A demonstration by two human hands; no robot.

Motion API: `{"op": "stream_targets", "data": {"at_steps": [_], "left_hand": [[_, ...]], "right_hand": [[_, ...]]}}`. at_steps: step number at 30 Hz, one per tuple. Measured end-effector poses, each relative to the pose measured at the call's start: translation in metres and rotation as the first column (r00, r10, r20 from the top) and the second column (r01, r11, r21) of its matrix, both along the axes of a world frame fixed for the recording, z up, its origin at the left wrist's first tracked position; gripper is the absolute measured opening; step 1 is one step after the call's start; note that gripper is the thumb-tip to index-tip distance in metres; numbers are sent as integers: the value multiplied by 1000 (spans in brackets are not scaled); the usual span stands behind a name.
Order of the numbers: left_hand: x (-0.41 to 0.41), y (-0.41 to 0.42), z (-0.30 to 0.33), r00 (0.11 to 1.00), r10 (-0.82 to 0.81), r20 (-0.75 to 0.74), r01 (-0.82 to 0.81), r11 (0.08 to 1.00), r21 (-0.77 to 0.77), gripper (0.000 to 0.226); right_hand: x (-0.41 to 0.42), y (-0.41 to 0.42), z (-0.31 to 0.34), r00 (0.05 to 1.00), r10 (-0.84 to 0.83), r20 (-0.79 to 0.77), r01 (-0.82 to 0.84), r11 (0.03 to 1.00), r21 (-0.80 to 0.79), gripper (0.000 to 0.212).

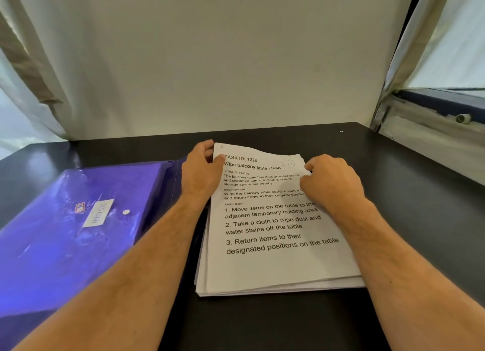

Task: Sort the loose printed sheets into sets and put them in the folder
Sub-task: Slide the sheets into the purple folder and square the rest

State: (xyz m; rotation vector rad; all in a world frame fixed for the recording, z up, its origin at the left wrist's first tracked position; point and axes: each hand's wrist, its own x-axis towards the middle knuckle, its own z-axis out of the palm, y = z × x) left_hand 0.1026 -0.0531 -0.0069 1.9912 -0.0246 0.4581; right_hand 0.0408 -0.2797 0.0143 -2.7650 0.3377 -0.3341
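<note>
**Both hands at far edge of sheet stack – folder waits on the left**

On the left of the black tabletop (393, 182) lies the translucent blue-purple plastic snap-button folder (65, 232), flat, flap apparently closed, white label and snap stud facing up. Its right edge sits just beside the paper stack, partly under the left forearm.

Left hand (200, 172) is next: fingers curled over the far left corner of the stack, thumb on the printed face – pinching the top sheets.

Centre-right is the stack of loose white printed sheets (278, 261), long axis running away from the person, headline "TASK ID: 1228" at the far end. Edges are ragged – not squared. Far edge is lifted and buckled slightly between the two hands.

Right hand (332, 185) grips the far right corner, fingers curled onto the paper; can't tell how many sheets it holds.

Judgement: sorting looks barely started – one pile, nothing seen in the folder. Both hands are at the far short edge, so the next peel would go toward the person. Left hand is nearer the folder; sets must travel left.
</note>
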Motion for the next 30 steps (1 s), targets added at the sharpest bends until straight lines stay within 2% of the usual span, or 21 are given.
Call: {"op": "stream_targets", "data": {"at_steps": [3, 5, 8, 10, 12, 14, 19, 23, 26, 28, 30], "left_hand": [[2, 0, 2, 999, 5, 51, 3, 990, -143, 46], [2, 0, 1, 999, -36, 27, 40, 978, -207, 38], [2, 1, -2, 995, -93, -40, 82, 971, -223, 33], [3, 3, -4, 995, -73, -66, 55, 967, -251, 31], [4, 4, -3, 994, -49, -96, 21, 962, -272, 28], [4, 3, -2, 991, -49, -127, 16, 968, -251, 26], [5, 3, 2, 976, -73, -204, 27, 975, -219, 33], [5, 5, 2, 974, -69, -214, 44, 992, -121, 35], [4, 4, 3, 983, -53, -175, 50, 999, -20, 46], [1, 2, 5, 995, 7, -96, 11, 982, 189, 56], [-2, -1, 11, 999, 12, 36, -25, 923, 384, 57]], "right_hand": [[-2, 1, 0, 999, 5, 34, -5, 1000, 2, 27], [-4, 0, 0, 997, 12, 75, -15, 999, 37, 30], [-6, 0, 4, 985, 26, 172, -60, 978, 198, 32], [-7, 0, 6, 977, 14, 211, -82, 945, 316, 36], [-8, 0, 7, 982, 0, 189, -70, 928, 366, 30], [-10, 1, 8, 989, -11, 148, -42, 936, 349, 23], [-13, 5, 9, 997, -13, 81, -14, 949, 316, 24], [-14, 3, 9, 999, -27, 31, 16, 949, 315, 23], [-11, -1, 10, 999, -42, 19, 33, 941, 338, 17], [-10, -2, 10, 999, -54, 8, 48, 938, 343, 13], [-10, -3, 10, 999, -53, -1, 50, 942, 331, 10]]}}
